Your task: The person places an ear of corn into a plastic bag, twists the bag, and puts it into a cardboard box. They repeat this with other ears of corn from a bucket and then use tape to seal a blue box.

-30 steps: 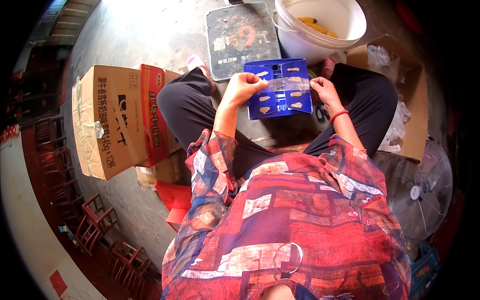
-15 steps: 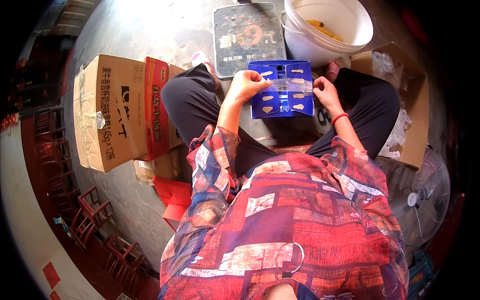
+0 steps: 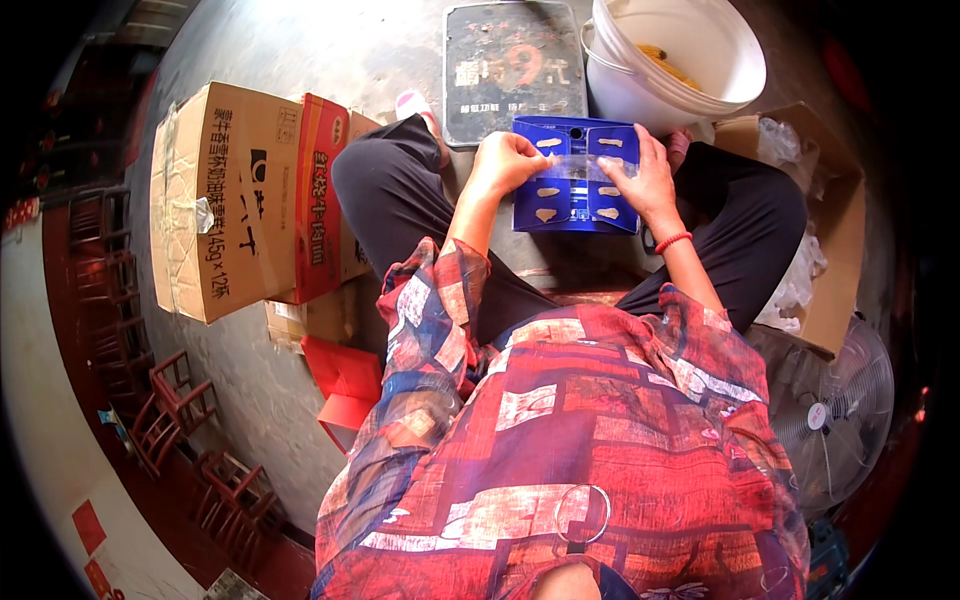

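Observation:
Between my knees sits a blue cardboard box [image 3: 577, 222], its top flaps folded in and marked with pale torn patches. A strip of clear tape [image 3: 574, 168] lies across the seam of those flaps. With thumb and fingers pinched together, my left hand [image 3: 502, 168] grips the tape's left end above the box's left edge. My right hand [image 3: 650, 185] rests along the box's right side, fingers stretched out and apart. Its thumb touches the right part of the tape.
Beyond the box lie a flat dark board [image 3: 515, 75] and a white bucket [image 3: 690, 60] holding yellow corn cobs. Cardboard cartons [image 3: 235, 200] stand at left with a red box [image 3: 345, 375]. An open carton [image 3: 845, 220] with plastic bags and a fan [image 3: 830, 415] are at right.
My right hand has gone from pinching the tape's right end to lying on the box with fingers spread. My left hand keeps its pinch. The view has shifted slightly.

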Tool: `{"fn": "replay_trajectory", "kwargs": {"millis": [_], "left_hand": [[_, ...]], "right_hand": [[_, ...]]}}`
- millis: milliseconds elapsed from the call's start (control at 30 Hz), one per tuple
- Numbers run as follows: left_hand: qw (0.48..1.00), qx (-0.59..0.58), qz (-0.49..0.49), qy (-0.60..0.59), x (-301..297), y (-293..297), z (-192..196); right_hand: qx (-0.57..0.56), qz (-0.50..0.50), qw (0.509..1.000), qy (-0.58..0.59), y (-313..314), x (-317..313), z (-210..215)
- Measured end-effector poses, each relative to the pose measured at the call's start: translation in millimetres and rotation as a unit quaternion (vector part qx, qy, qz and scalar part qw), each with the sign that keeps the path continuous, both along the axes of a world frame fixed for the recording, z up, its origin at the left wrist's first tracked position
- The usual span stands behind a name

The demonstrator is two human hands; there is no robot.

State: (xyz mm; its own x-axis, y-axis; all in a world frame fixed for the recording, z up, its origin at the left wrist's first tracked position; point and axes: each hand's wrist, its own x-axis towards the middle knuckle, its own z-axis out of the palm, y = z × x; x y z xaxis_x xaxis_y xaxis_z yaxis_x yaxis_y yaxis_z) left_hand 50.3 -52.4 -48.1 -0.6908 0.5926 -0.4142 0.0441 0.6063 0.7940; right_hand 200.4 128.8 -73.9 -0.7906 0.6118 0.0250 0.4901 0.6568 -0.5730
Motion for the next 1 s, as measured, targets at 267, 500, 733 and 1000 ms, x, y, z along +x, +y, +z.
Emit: {"fn": "replay_trajectory", "kwargs": {"millis": [267, 500, 733, 1000], "left_hand": [[0.997, -0.034, 0.001, 0.074, 2.1, 2.8, -3.2], [0.98, -0.081, -0.001, 0.18, 9.6, 11.2, -4.1], [0.974, -0.069, -0.023, 0.214, 7.2, 6.3, -12.4], [0.999, 0.007, -0.013, 0.028, -1.7, -9.1, -12.3]], "right_hand": [[0.077, 0.023, 0.997, 0.009, -24.9, -22.9, -0.6], [0.086, 0.023, 0.996, 0.005, -26.2, -25.5, -11.9], [0.096, 0.019, 0.995, -0.002, -28.4, -25.5, -10.3], [0.09, 0.018, 0.996, -0.017, -28.1, -24.9, -7.7]]}}
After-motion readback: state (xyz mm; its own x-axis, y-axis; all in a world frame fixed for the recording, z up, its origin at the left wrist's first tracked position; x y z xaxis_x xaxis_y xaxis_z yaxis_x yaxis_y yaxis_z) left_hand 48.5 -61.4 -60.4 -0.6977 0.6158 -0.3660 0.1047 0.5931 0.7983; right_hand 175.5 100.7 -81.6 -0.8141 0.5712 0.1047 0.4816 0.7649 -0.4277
